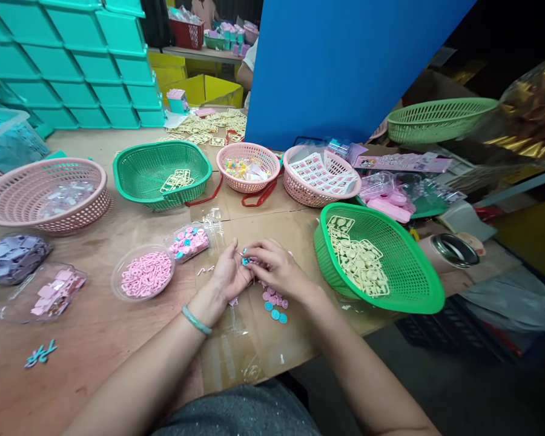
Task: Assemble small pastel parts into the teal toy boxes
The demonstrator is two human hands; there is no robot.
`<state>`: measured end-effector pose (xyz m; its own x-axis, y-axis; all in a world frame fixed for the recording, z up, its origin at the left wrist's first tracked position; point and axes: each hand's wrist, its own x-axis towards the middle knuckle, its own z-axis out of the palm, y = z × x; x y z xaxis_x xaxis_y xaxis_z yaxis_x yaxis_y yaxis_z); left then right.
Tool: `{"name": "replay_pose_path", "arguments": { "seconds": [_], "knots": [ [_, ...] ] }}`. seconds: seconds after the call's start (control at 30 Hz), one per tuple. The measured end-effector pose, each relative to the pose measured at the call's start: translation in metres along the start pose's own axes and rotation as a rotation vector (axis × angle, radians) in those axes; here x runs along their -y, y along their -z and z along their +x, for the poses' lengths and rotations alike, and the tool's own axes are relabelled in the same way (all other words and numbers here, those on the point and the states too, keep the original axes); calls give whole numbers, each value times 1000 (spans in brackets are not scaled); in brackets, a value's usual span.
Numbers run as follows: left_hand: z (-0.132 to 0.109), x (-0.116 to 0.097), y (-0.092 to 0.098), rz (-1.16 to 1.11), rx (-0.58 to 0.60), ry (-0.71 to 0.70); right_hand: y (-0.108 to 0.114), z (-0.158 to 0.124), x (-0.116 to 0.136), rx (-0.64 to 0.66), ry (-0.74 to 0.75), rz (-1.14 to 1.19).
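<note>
Blue piece (245, 261), seen from the head camera, at the fingertips of the right hand (275, 266), just over the palm of the left hand (229, 272), around the middle of the table (82, 351). Right hand bent inward, thumb and fingers drawn together, apparently pinching the piece. Left hand palm up and cupped, fingertips partly hidden; impossible to tell whether gripping anything.

Beneath the right hand and to its near side, loose pink discs (275, 298), with blue discs (275, 314) nearer still. To the left, a tub (116, 284) of pink sticks (146, 274).

Step in hand, judging by the pose: working a small part with the fingertips above the palm. Needed for the next move, probably: a steady left palm and a light, exact pinch.

Lettering on the pink box (390, 161) at far right, too small to read. Printed sheets (318, 172) in the far pink basket (300, 190), likewise unreadable. No brand legible.
</note>
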<state>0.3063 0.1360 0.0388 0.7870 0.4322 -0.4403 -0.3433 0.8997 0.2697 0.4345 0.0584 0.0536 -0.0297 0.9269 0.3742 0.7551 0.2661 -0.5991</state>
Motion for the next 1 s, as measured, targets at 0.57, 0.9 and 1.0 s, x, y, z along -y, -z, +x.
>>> {"name": "replay_pose_path", "arguments": {
  "seconds": [0.57,0.9,1.0],
  "knots": [
    [-33,-12,14,-63,-8,-75,-22,15,9,88,2,134],
    [-46,-18,16,-117,-54,-127,-33,25,15,68,-70,316],
    [-58,-29,15,-62,-108,-172,-35,30,4,-50,-261,524]
  ]
}}
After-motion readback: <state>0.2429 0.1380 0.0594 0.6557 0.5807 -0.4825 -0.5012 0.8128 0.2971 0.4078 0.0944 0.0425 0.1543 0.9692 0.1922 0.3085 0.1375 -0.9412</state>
